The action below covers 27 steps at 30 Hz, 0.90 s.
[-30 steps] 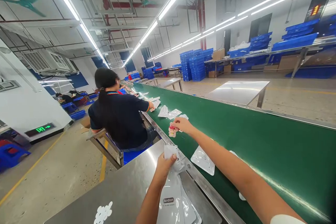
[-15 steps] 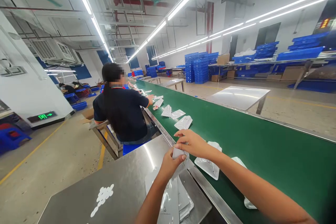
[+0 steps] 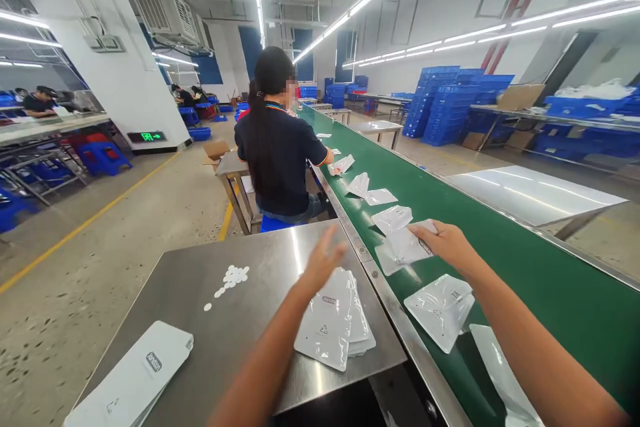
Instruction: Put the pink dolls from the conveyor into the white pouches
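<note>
My right hand (image 3: pixel 445 243) pinches the corner of a white plastic pouch (image 3: pixel 403 245) with dark print, low over the green conveyor belt (image 3: pixel 480 233). That pouch overlaps another white pouch (image 3: pixel 393 217) lying on the belt. Blurred by motion, my left hand (image 3: pixel 323 263) has its fingers apart and holds nothing. It is above the steel table, by the far edge of a pile of flat white pouches (image 3: pixel 327 320). Farther left on the table are a scatter of small white round discs (image 3: pixel 234 275) and a stack of white printed pouches (image 3: pixel 145 373).
More pouches, such as a puffed one (image 3: pixel 443 310), lie along the belt. A metal rail (image 3: pixel 370 267) separates belt and steel table (image 3: pixel 240 340). A co-worker (image 3: pixel 280 147) sits ahead at the belt's left side. A steel table (image 3: pixel 540 193) stands beyond the belt.
My hands were together around a pouch near the rail. Now they are apart: the right has carried a pouch over the belt, and the left has let go. The view has turned left.
</note>
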Motion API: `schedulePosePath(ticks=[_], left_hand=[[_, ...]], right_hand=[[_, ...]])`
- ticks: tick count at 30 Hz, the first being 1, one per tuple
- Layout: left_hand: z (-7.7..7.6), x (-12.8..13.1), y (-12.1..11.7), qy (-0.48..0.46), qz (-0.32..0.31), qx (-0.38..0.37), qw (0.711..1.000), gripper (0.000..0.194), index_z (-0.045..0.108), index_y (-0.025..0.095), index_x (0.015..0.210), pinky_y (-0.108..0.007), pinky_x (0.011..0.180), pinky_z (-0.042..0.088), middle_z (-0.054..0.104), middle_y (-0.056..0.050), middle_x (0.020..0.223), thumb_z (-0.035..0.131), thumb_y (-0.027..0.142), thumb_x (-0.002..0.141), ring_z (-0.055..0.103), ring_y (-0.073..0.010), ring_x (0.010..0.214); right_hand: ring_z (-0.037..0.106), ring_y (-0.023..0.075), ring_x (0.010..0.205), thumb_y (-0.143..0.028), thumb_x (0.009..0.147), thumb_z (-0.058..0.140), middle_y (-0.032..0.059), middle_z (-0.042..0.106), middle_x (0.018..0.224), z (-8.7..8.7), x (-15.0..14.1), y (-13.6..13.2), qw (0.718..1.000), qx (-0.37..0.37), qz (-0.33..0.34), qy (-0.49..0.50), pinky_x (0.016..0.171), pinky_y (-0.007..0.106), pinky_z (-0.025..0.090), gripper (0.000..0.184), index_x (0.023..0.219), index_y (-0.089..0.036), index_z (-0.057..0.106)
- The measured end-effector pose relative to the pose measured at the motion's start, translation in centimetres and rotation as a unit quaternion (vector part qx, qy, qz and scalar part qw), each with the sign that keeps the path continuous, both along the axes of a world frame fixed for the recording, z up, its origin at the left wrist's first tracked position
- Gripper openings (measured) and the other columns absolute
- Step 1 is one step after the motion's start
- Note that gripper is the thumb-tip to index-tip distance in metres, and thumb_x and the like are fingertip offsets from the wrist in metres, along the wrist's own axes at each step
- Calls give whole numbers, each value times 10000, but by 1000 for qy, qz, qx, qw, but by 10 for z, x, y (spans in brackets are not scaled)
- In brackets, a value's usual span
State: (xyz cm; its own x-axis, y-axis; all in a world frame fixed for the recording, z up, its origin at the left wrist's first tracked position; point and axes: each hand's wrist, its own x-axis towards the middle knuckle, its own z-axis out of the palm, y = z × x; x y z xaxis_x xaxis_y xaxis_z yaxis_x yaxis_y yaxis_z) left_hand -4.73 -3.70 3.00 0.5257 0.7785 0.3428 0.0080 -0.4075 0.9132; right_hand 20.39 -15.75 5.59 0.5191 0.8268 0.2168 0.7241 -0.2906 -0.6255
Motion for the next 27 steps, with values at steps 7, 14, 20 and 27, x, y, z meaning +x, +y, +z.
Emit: schedulePosePath(ticks=[7, 14, 20, 27], left_hand=[[-82, -52, 63, 67, 109, 8, 992, 327, 619, 216, 1039, -435, 1076, 181, 587, -89, 1215, 604, 369, 750, 343, -285, 1287], [-103, -51, 59, 141, 113, 55, 982, 366, 563, 237, 1141, -449, 1101, 110, 539, -70, 1282, 524, 370, 803, 297, -256, 1317], [-106, -55, 58, 282, 117, 153, 940, 440, 440, 193, 1272, -479, 1090, 194, 475, -84, 1347, 349, 400, 895, 291, -231, 1322], [-104, -52, 58, 291, 118, 184, 931, 397, 456, 167, 1241, -529, 1062, 234, 481, -113, 1335, 328, 342, 908, 322, -261, 1306]], right_hand=[[606, 182, 700, -522, 808, 487, 40, 657, 766, -32, 77, 23, 971, -236, 7, -25, 594, 243, 439, 379, 710, -184, 629], [574, 270, 954, -427, 867, 436, 112, 628, 1021, -23, 95, 88, 947, -258, -89, -167, 723, 341, 435, 326, 965, -189, 635], [545, 211, 996, -358, 891, 492, 86, 569, 1102, -43, 69, 181, 932, -285, -53, -219, 823, 383, 454, 292, 1072, -141, 566], [569, 186, 935, -318, 887, 524, 84, 556, 1099, -37, 47, 177, 921, -301, -77, -235, 800, 382, 487, 301, 1117, -124, 532]])
